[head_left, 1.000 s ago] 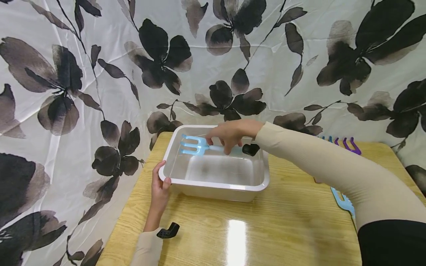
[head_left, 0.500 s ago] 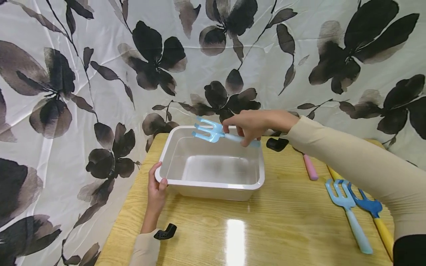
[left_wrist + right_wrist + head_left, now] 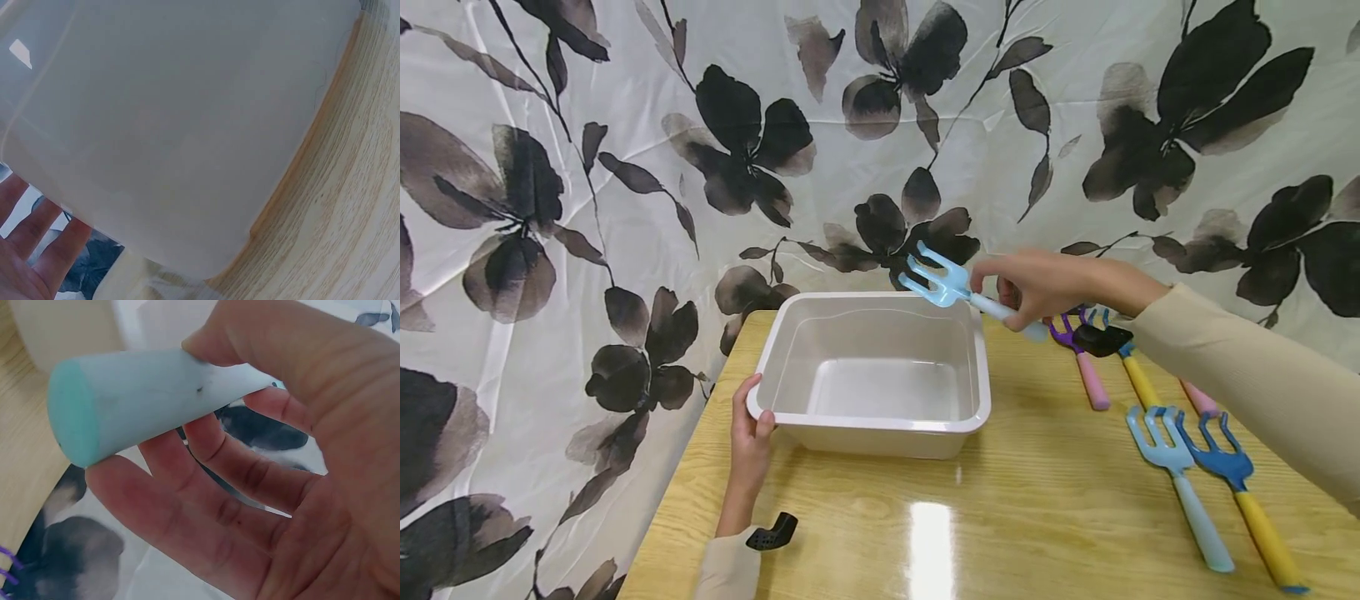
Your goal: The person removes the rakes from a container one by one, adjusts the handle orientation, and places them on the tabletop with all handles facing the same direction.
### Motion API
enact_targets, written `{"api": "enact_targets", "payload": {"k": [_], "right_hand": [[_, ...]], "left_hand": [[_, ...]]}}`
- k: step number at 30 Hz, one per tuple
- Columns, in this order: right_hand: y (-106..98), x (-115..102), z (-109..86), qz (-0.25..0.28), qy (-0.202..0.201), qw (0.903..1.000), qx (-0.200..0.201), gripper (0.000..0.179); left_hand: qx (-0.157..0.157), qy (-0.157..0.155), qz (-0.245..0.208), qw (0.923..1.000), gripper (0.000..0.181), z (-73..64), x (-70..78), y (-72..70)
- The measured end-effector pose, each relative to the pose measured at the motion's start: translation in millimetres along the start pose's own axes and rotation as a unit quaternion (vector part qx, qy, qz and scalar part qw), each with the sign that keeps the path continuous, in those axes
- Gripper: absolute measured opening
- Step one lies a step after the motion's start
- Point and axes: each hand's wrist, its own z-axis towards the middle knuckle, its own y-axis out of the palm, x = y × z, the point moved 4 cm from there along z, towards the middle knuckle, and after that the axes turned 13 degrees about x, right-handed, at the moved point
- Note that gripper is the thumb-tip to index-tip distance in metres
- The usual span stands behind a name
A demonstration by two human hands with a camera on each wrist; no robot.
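A light blue garden hand fork [image 3: 946, 286] is in my right hand [image 3: 1043, 287], above the far right corner of a white plastic basin [image 3: 872, 439]. Its tines point left and up. In the right wrist view, thumb and fingers pinch the pale blue handle [image 3: 131, 400], whose rounded end faces the camera. My left hand [image 3: 751, 450] grips the basin's rim at the near left corner, thumb on the near side. The left wrist view has the basin's outer wall [image 3: 187, 125] filling most of it, with fingers [image 3: 65, 253] against its lower edge.
On the table's right lie another light blue hand fork [image 3: 1180, 475], a dark blue one with a yellow handle [image 3: 1255, 508], a purple one with a pink handle [image 3: 1092, 382], and more, partly behind the right arm. A floral cloth [image 3: 760, 242] hangs behind the wooden table [image 3: 835, 525].
My right hand has lifted the light blue hand fork out of the basin and carried it right, past the rim. My left hand keeps its grip on the basin.
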Motion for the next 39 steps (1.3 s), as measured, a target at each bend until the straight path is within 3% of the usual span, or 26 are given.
{"api": "enact_targets", "payload": {"k": [6, 13, 25, 32, 39], "right_hand": [[1.0, 25.2, -30.1, 0.007, 0.023, 0.9991, 0.036, 0.052], [14.3, 58.6, -69.7, 0.041, 0.102, 0.9924, 0.055, 0.054], [67.6, 110.3, -143.1, 0.14, 0.166, 0.9711, 0.099, 0.059], [105.3, 123.5, -183.5, 0.189, 0.184, 0.9536, 0.146, 0.057], [132.3, 134.7, -213.7, 0.193, 0.235, 0.9385, 0.164, 0.061]], "left_hand": [[-0.004, -0.006, 0.007, 0.9999, 0.057, -1.3, -3.0, -0.4], [-0.006, -0.005, 0.004, 1.0, 0.058, -2.1, -3.7, 0.9], [-0.006, -0.015, 0.008, 0.9998, 0.056, -4.2, -7.7, 0.2], [-0.004, -0.011, 0.006, 0.9999, 0.058, -4.8, -6.1, 0.5], [0.004, -0.012, 0.01, 0.9999, 0.058, -2.5, -3.9, 1.3]]}}
